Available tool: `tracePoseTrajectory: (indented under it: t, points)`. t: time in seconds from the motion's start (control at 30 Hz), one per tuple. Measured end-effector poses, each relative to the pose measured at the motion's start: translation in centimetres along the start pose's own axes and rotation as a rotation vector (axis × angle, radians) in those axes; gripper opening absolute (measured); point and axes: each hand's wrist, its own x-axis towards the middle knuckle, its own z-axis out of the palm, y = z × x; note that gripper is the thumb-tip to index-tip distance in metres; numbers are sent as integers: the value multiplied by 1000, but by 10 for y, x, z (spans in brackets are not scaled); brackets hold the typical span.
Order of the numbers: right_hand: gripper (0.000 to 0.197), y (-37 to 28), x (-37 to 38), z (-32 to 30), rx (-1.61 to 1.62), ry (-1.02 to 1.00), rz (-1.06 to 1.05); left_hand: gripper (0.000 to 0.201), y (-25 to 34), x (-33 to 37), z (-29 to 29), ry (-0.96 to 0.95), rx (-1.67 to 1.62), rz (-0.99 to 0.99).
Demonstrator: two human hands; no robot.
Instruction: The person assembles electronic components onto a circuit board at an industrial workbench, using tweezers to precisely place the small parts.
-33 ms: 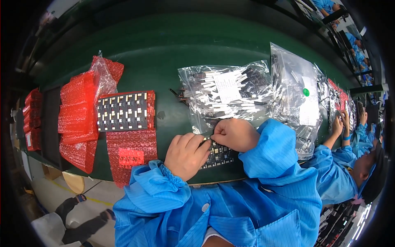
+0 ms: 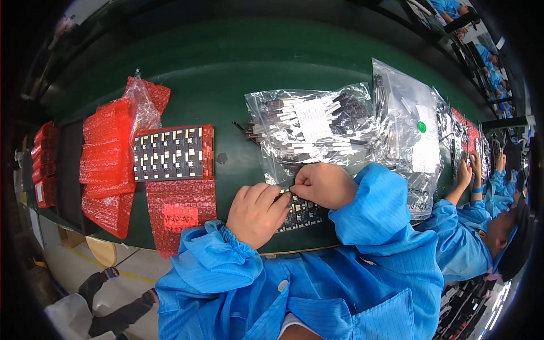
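Observation:
A dark circuit board panel [image 2: 303, 215] with rows of small pale parts lies near the table's front edge, partly hidden under my hands. My left hand [image 2: 256, 214] rests over its left side, fingers bent and together, gripping at its upper left. From the right, my right hand [image 2: 324, 186] reaches in with thumb and forefinger pinched at the panel's far edge, close to the left fingertips. What sits in that pinch is too small to make out. Just beyond is a clear plastic bag [image 2: 315, 148] full of dark and white small parts with a white label.
Another board panel [image 2: 169, 154] lies to the left on red bubble wrap [image 2: 180, 195]. More red bubble bags [image 2: 107, 144] are stacked farther left beside a black tray [image 2: 70, 175]. To the right stand more clear bags [image 2: 409, 130], and a co-worker's hands [image 2: 469, 173] work beyond them.
My hands and the board panel hold the same place. At the lower left, a passing person's legs have shifted slightly.

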Motion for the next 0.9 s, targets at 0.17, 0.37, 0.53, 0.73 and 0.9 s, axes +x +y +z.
tracePoseTrajectory:
  t: [0.17, 0.37, 0.53, 0.73, 0.9]
  points:
    - [18, 0, 0, 1, -17, 3, 5, 30, 0, 2, 0, -25, -4, -9]
    - [18, 1, 0, 2, -39, 31, -25, 29, 1, 4, -2, -35, 12, -5]
    - [18, -1, 0, 3, -68, 60, -31, 29, 0, 3, -1, -40, 12, -13]
    - [18, 1, -2, 6, -51, 92, -63, 32, 0, 1, -1, -22, -20, -23]
    - [19, 0, -4, 0, -4, 8, -67, 32, -2, 0, -1, -5, -30, -9]
